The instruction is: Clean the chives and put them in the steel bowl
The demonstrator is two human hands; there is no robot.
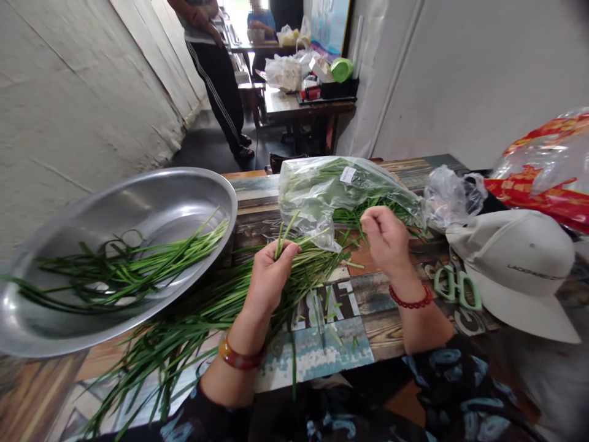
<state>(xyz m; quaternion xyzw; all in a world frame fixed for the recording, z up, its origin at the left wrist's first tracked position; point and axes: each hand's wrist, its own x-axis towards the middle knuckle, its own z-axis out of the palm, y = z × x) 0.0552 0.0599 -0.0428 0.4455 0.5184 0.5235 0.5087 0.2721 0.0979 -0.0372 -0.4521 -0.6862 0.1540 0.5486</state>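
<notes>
Long green stalks (207,301) lie in a loose pile across the patterned table. Above the pile, my left hand (275,270) is closed on a few thin stalks whose pale ends stick up past the thumb. My right hand (385,238) is closed in front of the clear plastic bag (313,184), its fingers curled; whatever it may hold is too small to make out. More green stalks show inside and under the bag. To the left, a large metal basin (184,184) holds a bunch of stalks (151,270). Short cut-off bits are scattered between my hands.
Green-handled scissors (458,287) lie beside a light cap (515,264) on the right. Behind them are a crumpled clear bag (453,196) and a red-and-clear package (543,172). One person stands past the table, another sits farther back. A second table (299,107) holds bags.
</notes>
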